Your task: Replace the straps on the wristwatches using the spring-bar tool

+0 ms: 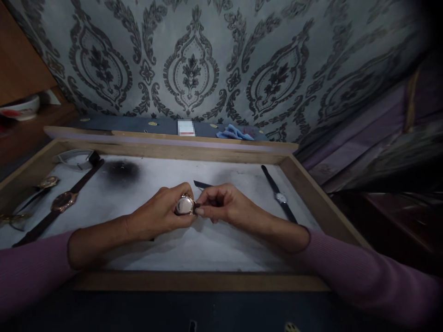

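Observation:
In the middle of the shallow wooden tray [194, 281], my left hand [162, 210] grips a wristwatch [184, 205] by its round case. The shiny metal side, seemingly the case back, faces me. My right hand [224, 203] pinches at the case's right edge, where a short dark bit of the strap shows between the fingertips. A dark strap end [201, 184] sticks out behind my right fingers. Both hands are closed and almost touch each other. Whether the fingertips also hold a small part, I cannot make out.
A rose-gold watch with a dark strap [64, 201], a grey-strapped watch [78, 160] and a gold-coloured watch [48, 182] lie at the tray's left. At right lies a thin black-strapped watch [281, 198]. Behind the tray are a blue cloth [235, 133] and a small white box [186, 127].

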Tool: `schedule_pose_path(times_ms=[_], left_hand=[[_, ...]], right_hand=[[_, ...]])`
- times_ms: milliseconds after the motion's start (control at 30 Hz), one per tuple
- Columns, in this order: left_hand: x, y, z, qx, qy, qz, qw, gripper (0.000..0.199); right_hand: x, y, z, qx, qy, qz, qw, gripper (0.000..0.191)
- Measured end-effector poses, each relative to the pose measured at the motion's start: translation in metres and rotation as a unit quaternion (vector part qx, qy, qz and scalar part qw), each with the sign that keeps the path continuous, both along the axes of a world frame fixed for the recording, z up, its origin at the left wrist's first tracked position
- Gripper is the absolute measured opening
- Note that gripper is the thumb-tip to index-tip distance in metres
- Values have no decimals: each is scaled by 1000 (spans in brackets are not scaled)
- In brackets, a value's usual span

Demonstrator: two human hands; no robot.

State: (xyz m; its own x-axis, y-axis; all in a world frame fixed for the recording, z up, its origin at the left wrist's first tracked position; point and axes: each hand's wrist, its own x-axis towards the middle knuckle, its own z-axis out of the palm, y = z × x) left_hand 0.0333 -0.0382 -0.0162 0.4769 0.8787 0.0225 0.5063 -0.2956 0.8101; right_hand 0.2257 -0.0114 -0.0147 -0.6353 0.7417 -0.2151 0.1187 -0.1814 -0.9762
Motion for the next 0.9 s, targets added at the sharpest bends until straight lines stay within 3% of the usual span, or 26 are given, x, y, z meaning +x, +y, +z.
schedule_pose_path(times_ms=[533, 900], left_hand=[[-2, 3, 1, -4, 16, -26, 1000, 15], [-1, 1, 15, -40, -15, -45, 998, 26]], right_hand=[[2, -2, 0, 3, 15, -1, 1000, 17], [2, -1, 2, -12, 8, 0, 1000, 20]])
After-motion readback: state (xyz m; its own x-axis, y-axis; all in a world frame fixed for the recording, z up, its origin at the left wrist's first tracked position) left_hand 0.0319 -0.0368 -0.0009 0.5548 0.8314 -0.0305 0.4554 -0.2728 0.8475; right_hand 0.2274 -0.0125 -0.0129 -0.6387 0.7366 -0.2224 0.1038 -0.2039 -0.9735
